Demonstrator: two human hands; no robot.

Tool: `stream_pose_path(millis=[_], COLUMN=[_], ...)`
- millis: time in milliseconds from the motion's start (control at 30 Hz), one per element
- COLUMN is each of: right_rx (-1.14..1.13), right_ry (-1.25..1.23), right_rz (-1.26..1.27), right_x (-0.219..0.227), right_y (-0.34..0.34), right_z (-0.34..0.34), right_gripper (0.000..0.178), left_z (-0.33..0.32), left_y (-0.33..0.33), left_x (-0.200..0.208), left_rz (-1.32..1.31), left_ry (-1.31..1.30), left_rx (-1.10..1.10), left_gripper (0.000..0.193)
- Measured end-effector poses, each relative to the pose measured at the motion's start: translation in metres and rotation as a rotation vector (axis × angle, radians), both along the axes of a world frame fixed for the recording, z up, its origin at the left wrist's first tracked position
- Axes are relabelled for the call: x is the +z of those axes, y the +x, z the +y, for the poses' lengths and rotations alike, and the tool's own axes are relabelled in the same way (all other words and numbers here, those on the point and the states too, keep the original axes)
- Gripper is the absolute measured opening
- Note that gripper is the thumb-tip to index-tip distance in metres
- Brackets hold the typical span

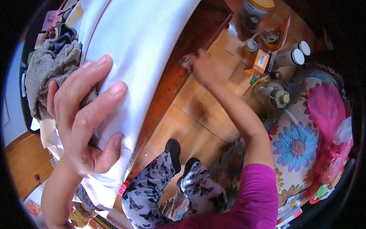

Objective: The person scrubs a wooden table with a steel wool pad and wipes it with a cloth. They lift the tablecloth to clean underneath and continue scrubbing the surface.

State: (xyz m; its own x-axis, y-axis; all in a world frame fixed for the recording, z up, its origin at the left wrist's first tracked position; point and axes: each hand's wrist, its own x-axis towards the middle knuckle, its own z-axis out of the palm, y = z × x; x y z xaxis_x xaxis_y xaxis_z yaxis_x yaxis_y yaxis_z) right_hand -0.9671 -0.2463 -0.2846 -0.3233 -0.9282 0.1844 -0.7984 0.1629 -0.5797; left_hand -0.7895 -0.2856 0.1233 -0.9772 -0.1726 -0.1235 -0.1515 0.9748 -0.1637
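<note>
My left hand [85, 118] is raised over the white cloth [129, 49], its fingers apart and holding nothing. The cloth has a fine weave and drapes along a reddish-brown wooden table [173, 80]. My right arm stretches forward, and my right hand [202, 68] is at the side of this table. Its fingers close on a small dark, shiny thing [185, 62] against the wood. Whether that is a drawer handle or a loose piece, I cannot tell. Beside my left hand lies a crumpled grey-brown towel [51, 72].
On the tiled floor [207, 114] stand a yellow-lidded tub [261, 4], an orange box [261, 61], white-capped containers [297, 56] and a clear jar [280, 97]. A flower-patterned cover [297, 145] with a pink plastic bag [326, 103] is at the right.
</note>
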Motion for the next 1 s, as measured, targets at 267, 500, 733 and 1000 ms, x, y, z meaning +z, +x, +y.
stream_pose_path(millis=[267, 500, 733, 1000], right_rx=[-0.635, -0.217, -0.647, -0.425], right_ry=[-0.101, -0.041, -0.062, -0.191], right_rz=[0.334, 0.119, 0.311, 0.248], right_x=[-0.019, -0.012, -0.031, -0.026], right_y=[-0.153, -0.056, -0.205, -0.095], right_z=[-0.071, -0.022, -0.083, -0.041], right_gripper=[0.036, 0.039, 0.037, 0.033], left_z=[0.001, 0.002, 0.001, 0.004], left_y=[0.004, 0.002, 0.000, 0.005], left_x=[-0.006, -0.006, -0.006, -0.004], left_rz=[0.039, 0.116, 0.130, 0.098], left_ry=[0.046, 0.047, 0.076, 0.071], left_rx=[-0.008, 0.033, 0.009, 0.055], left_gripper=[0.054, 0.044, 0.042, 0.040])
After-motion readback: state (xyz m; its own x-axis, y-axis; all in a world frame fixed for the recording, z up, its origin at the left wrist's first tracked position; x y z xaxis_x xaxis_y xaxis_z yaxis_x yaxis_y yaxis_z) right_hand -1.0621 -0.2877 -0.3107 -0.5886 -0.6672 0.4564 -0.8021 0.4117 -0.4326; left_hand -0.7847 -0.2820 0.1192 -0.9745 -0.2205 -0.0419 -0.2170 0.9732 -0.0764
